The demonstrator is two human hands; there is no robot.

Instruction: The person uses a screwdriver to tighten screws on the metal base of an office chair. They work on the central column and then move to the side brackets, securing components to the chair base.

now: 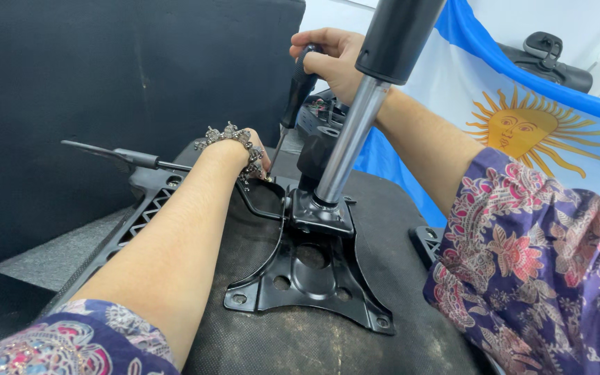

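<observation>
Gripping a screwdriver [298, 89], right hand [331, 59] above black fabric seat underside [300, 340].

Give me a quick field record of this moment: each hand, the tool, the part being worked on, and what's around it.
right hand: gripping the handle of a screwdriver
screwdriver: tilted, tip down at the far corner of the metal plate
left hand: at the screwdriver tip; fingers hidden behind the wrist
metal plate: black, lying on the chair seat underside
gas cylinder: standing up from the plate
lever: sticking out left
background: flag behind
</observation>
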